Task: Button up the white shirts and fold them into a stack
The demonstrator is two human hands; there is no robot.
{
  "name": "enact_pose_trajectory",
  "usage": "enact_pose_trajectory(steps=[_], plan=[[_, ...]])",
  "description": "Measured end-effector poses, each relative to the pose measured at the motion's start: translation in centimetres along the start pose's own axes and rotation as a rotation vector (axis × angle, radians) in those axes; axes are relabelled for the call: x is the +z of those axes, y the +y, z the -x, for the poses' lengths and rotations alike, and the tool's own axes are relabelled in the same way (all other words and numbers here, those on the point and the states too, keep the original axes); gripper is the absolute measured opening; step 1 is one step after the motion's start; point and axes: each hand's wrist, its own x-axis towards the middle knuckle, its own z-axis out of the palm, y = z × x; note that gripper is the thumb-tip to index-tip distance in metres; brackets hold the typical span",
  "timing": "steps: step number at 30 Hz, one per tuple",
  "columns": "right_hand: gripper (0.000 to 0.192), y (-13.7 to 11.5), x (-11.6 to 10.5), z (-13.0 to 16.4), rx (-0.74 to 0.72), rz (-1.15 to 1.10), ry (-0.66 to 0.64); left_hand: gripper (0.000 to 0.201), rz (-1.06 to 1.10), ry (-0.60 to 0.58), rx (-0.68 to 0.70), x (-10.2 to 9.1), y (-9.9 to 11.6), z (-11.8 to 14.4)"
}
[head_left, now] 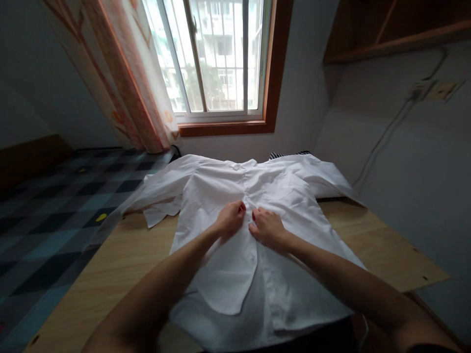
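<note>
A white long-sleeved shirt point(217, 279) lies spread front up, its collar toward the window and its sleeves out to both sides. Below the hands its front edges hang apart; above them they meet. My left hand point(231, 218) is closed in a pinch on the left front edge, about midway down the shirt. Close beside it, my right hand point(268, 226) has its fingers curled and pressed together on the other front edge. Any button between the fingertips is too small to make out.
The shirt rests on a pale wooden board point(121, 260). At left is a bed with a checked cover point(55, 240). A curtain point(128, 93) hangs by the window point(221, 63). Striped fabric point(290, 155) shows behind the shirt. A cable point(379, 139) runs down the right wall from a socket point(423, 90).
</note>
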Motion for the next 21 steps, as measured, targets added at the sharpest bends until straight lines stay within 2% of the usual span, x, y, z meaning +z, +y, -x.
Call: enact_pose_trajectory(steps=[4, 7, 13, 15, 17, 19, 21], plan=[[0.026, -0.4, 0.5, -0.2, -0.022, 0.06, 0.019, 0.02, -0.02, 0.121, 0.039, 1.7, -0.1, 1.6], [0.024, 0.0, 0.7, -0.5, -0.018, 0.065, 0.021, 0.02, -0.011, 0.095, 0.099, 1.7, -0.2, 2.2], [0.017, 1.0, 1.7, -0.7, 0.015, -0.023, 0.043, 0.017, 0.013, 0.019, 0.121, 1.1, -0.1, 1.8], [0.016, 1.2, 2.1, -0.5, 0.024, -0.078, 0.083, 0.022, 0.038, -0.057, 0.115, -0.2, 0.1, 2.2], [0.017, 1.3, 2.4, -0.2, -0.024, -0.141, 0.146, 0.027, 0.053, -0.221, 0.102, -2.7, 0.0, 3.7], [0.016, 1.3, 2.5, 0.2, -0.136, -0.202, 0.194, 0.031, 0.032, -0.428, 0.067, -6.1, -0.6, 6.4], [0.017, 1.2, 2.6, 0.3, -0.262, -0.241, 0.193, 0.03, 0.021, -0.582, -0.021, -9.4, -1.7, 10.2]])
